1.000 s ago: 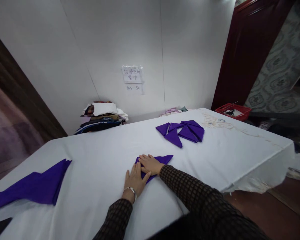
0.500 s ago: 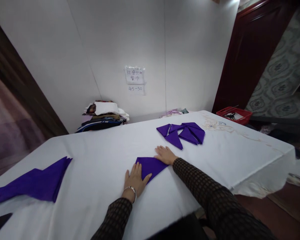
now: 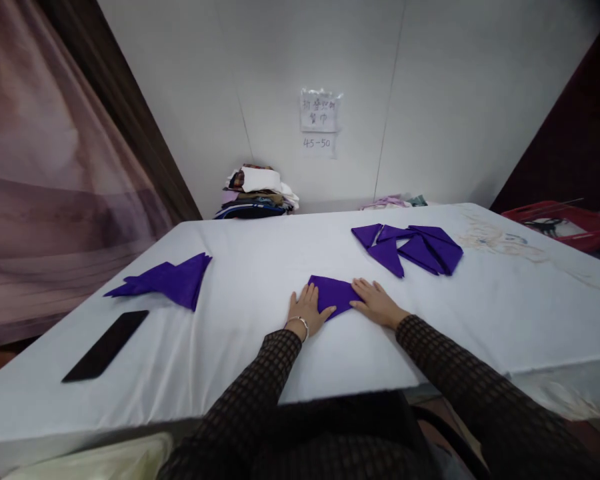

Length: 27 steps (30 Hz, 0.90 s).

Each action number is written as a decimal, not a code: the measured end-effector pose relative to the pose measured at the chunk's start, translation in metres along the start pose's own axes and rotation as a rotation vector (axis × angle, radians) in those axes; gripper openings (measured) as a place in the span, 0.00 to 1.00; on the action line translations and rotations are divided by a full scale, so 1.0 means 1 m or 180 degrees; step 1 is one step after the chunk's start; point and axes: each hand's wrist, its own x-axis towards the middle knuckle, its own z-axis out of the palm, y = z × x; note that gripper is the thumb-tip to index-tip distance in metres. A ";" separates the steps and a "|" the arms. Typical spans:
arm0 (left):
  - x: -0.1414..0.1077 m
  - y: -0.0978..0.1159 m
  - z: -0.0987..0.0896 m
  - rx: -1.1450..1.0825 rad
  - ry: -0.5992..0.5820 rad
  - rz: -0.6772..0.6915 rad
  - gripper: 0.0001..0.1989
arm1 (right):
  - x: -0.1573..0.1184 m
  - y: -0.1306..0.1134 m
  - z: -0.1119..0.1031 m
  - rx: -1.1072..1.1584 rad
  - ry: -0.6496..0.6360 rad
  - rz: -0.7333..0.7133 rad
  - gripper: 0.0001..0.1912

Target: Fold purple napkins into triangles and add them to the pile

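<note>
A folded purple cloth napkin [image 3: 334,296] lies flat on the white tablecloth in front of me. My left hand [image 3: 307,308], with a bracelet at its wrist, rests spread over the napkin's left edge. On its right corner lies my right hand [image 3: 377,302], palm down and fingers stretched out. Parts of the napkin under both hands are hidden. Farther back to the right sit several purple napkins [image 3: 386,256] folded into triangular shapes. At the left is a loose pile of purple cloth [image 3: 173,281].
A black flat slab like a phone [image 3: 106,347] lies at the table's left. Behind the table are a stack of folded clothes [image 3: 255,197] and a wall sign [image 3: 320,123]. A red basket [image 3: 565,223] stands at the far right. A curtain [image 3: 65,173] hangs on the left.
The view has turned to the left, so the table's contents appear farther right and the black slab shows fully. My right hand has shifted to lie over the napkin's right corner; the left stays on it.
</note>
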 end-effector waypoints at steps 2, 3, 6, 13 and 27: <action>-0.002 0.002 -0.003 -0.0026 -0.0044 -0.0016 0.45 | -0.001 0.017 -0.005 -0.0071 -0.0040 0.0280 0.36; -0.002 0.003 -0.004 -0.0041 -0.0057 -0.0014 0.45 | -0.002 0.024 -0.007 -0.0103 -0.0050 0.0424 0.35; -0.002 0.003 -0.004 -0.0072 -0.0053 0.0001 0.45 | -0.005 0.025 -0.013 -0.0216 0.0052 0.0617 0.36; 0.002 -0.001 0.003 -0.0042 -0.0048 0.0024 0.40 | 0.010 -0.051 -0.003 -0.0196 0.0273 -0.0586 0.38; 0.002 0.000 0.000 -0.0215 -0.0053 0.0043 0.39 | 0.073 -0.062 0.010 0.0264 -0.0296 -0.0549 0.36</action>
